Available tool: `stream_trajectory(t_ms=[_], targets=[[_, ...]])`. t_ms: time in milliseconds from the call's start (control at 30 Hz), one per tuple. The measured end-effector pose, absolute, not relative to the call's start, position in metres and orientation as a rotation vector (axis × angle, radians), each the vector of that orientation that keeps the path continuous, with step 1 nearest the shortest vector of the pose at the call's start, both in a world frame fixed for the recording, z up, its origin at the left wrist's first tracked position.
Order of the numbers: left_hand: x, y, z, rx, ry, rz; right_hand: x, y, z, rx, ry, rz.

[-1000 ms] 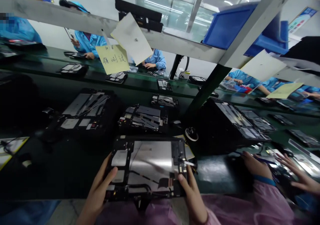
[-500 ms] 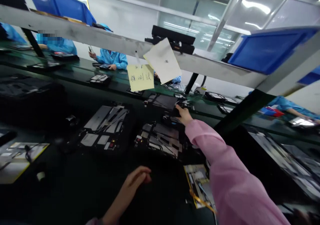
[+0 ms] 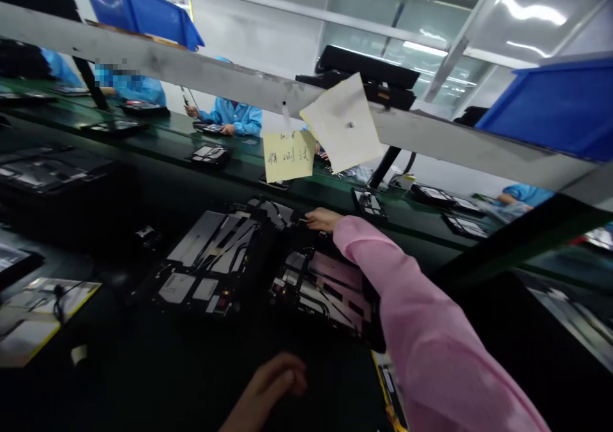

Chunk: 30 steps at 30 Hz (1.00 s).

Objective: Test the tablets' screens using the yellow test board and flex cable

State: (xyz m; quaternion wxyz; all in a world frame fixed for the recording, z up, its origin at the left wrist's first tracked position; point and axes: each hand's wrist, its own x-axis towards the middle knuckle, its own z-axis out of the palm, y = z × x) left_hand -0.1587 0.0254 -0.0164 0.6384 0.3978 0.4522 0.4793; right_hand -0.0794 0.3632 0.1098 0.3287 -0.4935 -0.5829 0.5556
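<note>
Mid-frame: right hand point(image 3: 323, 220) at far device point(image 3: 278, 213), grip can't tell | bottom centre: left hand point(image 3: 272, 381) half-curled, empty | reach stage, seemingly; calls for steady fingers

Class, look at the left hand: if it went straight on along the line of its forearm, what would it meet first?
The left hand would probably meet the dark-framed device beside the pink sleeve, though depth is unclear and it might pass above.
</note>
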Motion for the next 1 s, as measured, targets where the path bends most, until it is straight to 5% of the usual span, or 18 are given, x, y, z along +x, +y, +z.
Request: stream_trajectory(t_ms=[133,300,467,767,1000], targets=[[-0.166,0.023,-0.018,1.127,1.378,1.440,0.016,0.313,0.141,-1.333,-1.628,1.401],[-0.177,0.051,0.000,1.384,1.724,1.520,0.114,0.184,0.092,-1.476,-1.667,0.537],[-0.175,0.071,0.024,1.381,1.724,1.218,0.101,0.119,0.035,-1.571,-1.717,0.508],[-0.151,0.003,0.044,1.416,1.703,1.436,0.113,0.073,0.061,-1.514,-1.559,0.521],[-0.164,-0.127,-0.004,1.134,1.787,1.390,0.095,-0.068,0.011,-1.430,-1.633,0.315]])
